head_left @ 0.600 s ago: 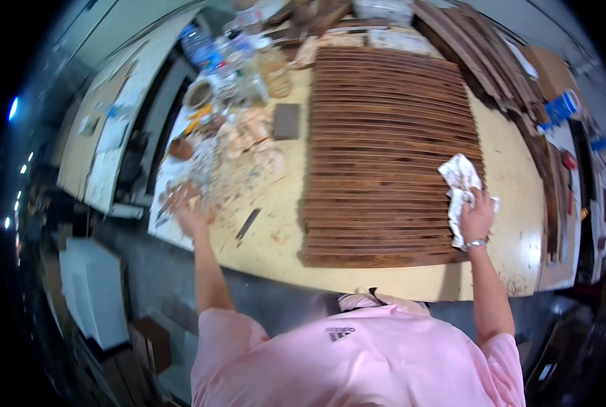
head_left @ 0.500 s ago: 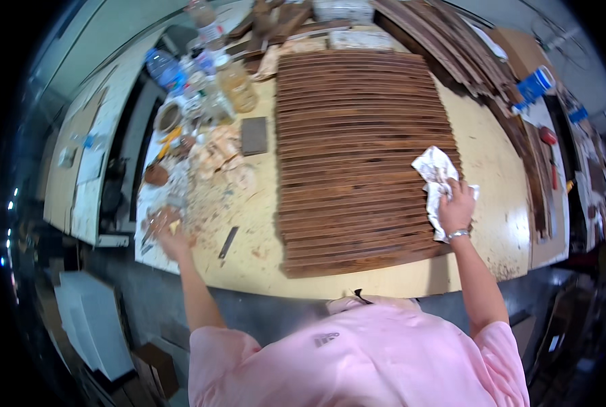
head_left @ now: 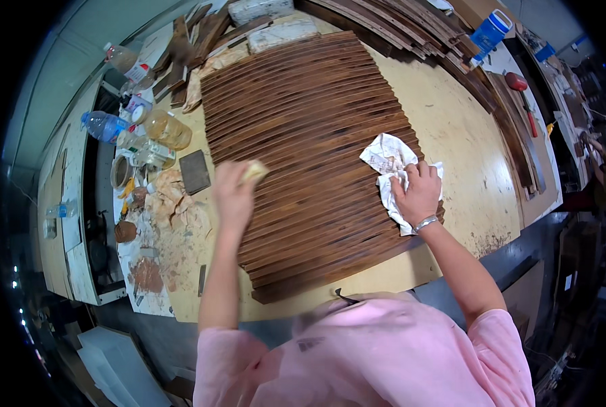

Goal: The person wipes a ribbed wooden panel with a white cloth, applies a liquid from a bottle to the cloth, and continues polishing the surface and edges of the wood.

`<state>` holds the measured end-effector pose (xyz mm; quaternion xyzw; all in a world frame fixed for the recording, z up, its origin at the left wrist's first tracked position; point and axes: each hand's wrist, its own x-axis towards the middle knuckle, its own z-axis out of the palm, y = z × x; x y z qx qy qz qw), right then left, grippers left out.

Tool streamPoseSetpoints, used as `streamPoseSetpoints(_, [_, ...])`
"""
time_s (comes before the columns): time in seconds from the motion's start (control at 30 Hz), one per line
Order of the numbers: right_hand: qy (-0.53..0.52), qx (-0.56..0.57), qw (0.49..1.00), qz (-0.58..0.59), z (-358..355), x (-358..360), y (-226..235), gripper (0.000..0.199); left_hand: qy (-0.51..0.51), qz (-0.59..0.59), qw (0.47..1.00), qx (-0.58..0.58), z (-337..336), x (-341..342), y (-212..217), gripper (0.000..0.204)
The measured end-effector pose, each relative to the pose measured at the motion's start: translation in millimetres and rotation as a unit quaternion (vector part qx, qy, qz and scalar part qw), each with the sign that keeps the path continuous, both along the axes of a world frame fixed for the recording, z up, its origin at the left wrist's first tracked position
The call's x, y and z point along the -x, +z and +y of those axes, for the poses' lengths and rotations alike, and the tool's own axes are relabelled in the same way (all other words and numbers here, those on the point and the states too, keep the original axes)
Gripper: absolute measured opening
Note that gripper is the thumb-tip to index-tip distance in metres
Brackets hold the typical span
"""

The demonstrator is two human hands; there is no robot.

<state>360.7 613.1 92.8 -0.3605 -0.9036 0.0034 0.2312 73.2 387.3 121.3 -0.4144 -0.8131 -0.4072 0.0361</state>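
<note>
A dark brown slatted wood panel (head_left: 310,156) with many parallel ridges lies on the table before me. At its left edge, my left hand (head_left: 234,193) is closed round a small pale yellow sponge-like piece (head_left: 255,171), held over or against the slats; motion blurs that hand. On the panel's right side, my right hand (head_left: 418,193) is closed on a crumpled white cloth (head_left: 389,157) with brown stains, pressing it to the slats. A silvery band circles the right wrist.
Left of the panel stand several plastic bottles (head_left: 167,129), a dark flat block (head_left: 194,172), a round container (head_left: 120,172) and a stained crumpled cloth (head_left: 174,200). Dark wood strips (head_left: 377,27) are piled at the back. A red-handled tool (head_left: 531,123) and blue container (head_left: 491,32) sit at right.
My left hand has moved from the stained patch at the table's left edge up and right to the panel, carrying the pale yellow piece. The right hand stays on the cloth. The view has turned.
</note>
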Motion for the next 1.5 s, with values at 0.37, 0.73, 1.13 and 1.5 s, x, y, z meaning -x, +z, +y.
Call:
streamPoseSetpoints(0.37, [-0.013, 0.008, 0.999, -0.032, 7.0, -4.4, -10.3, 0.026, -0.235, 0.121, 0.963, 0.053, 144.6, -62.7, -16.8, 0.012])
streamPoseSetpoints(0.73, [-0.004, 0.041, 0.999, 0.000, 4.6, -3.8, -9.8, 0.027, -0.202, 0.121, 0.971, 0.041, 136.3, -67.6, -15.8, 0.017])
streamPoseSetpoints(1.13, [0.003, -0.027, 0.999, -0.036, 9.4, -9.4, -19.5, 0.027, 0.004, 0.128, 0.969, 0.210, -53.1, 31.5, 17.7, 0.018])
streamPoseSetpoints(1.5, [-0.026, 0.041, 0.999, -0.006, 5.1, -3.0, -0.7, 0.027, -0.024, 0.124, 0.968, 0.218, -72.3, 44.5, 9.4, 0.015])
